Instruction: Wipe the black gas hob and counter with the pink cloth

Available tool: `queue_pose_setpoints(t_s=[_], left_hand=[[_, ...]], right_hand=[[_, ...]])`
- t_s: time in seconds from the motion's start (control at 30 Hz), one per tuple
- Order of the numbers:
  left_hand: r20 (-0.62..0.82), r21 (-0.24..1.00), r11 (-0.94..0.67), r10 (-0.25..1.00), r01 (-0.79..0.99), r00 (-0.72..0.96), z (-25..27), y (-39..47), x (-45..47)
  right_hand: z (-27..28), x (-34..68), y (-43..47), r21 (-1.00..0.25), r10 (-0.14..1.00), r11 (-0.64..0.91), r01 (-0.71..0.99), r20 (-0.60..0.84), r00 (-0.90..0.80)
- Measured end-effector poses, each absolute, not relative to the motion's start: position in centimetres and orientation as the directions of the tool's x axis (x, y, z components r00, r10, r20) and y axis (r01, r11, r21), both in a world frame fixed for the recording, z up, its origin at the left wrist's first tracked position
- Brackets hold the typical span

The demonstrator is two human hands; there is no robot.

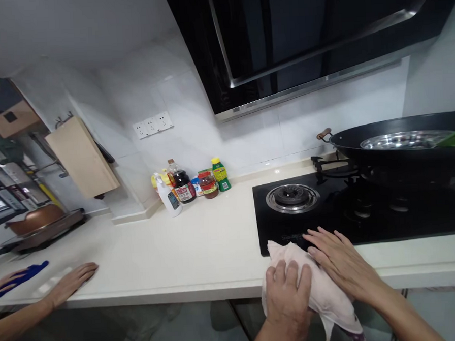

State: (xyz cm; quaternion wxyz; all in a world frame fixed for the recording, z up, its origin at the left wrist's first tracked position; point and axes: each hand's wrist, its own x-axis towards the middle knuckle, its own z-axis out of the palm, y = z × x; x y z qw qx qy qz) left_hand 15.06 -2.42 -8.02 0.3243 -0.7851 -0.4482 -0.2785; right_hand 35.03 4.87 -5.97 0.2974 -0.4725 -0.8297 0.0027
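Observation:
My left hand [289, 292] presses down with bent fingers on a pale pink cloth [309, 273]. The cloth covers the near left corner of the black gas cooktop [329, 221] and hangs over the counter's front edge. Beside it, on the right, my right hand [341, 261] lies flat on the cooktop's front with fingers stretched out, its thumb side along the cloth. The gas burner [292, 197] with its steel ring is just beyond both hands.
A big black wok [394, 154] stands on the right burner, with shiny metalware inside. Bottles and jars [209, 185] line the wall on the white counter [216, 242]. At left another person's hands rest, one on a blue cloth [25, 275]. A range hood [312, 39] overhangs.

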Motion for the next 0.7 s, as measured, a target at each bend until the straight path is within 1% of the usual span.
queue_pose_setpoints(t_s=[0.07, 0.13, 0.27, 0.4, 0.5, 0.57, 0.63, 0.7], left_hand=[[0.711, -0.246, -0.413, 0.539, 0.877, 0.453, -7.6, -3.0, 13.2], [0.705, -0.229, -0.389, 0.566, 0.892, 0.428, -7.2, -3.9, 10.3], [0.689, -0.211, -0.291, 0.633, 0.933, 0.353, -6.4, -6.1, 3.6], [0.683, -0.211, -0.154, 0.683, 0.965, 0.258, -6.0, -7.7, -1.3], [0.703, -0.2, -0.038, 0.69, 0.979, 0.17, -6.2, -7.8, -1.5], [0.704, -0.19, 0.005, 0.698, 0.982, 0.133, -6.5, -7.5, 0.0], [0.685, -0.182, -0.014, 0.716, 0.983, 0.137, -6.8, -6.9, 2.4], [0.669, -0.179, -0.076, 0.722, 0.981, 0.178, -7.1, -6.0, 5.3]], right_hand=[[-5.7, 34.9, 4.7, -0.28, 0.786, 0.55, 0.787, 0.491, -0.375], [-5.3, 34.7, 4.5, -0.271, 0.778, 0.558, 0.784, 0.5, -0.381], [-4.9, 34.6, 4.2, -0.273, 0.762, 0.572, 0.773, 0.527, -0.377], [-4.7, 34.5, 4.0, -0.297, 0.758, 0.577, 0.761, 0.541, -0.363], [-4.5, 34.3, 3.9, -0.314, 0.766, 0.576, 0.754, 0.529, -0.365], [-4.5, 34.3, 4.0, -0.322, 0.769, 0.573, 0.753, 0.528, -0.36], [-4.5, 34.3, 4.1, -0.329, 0.77, 0.571, 0.752, 0.532, -0.352], [-4.4, 34.4, 4.2, -0.354, 0.769, 0.573, 0.739, 0.544, -0.336]])
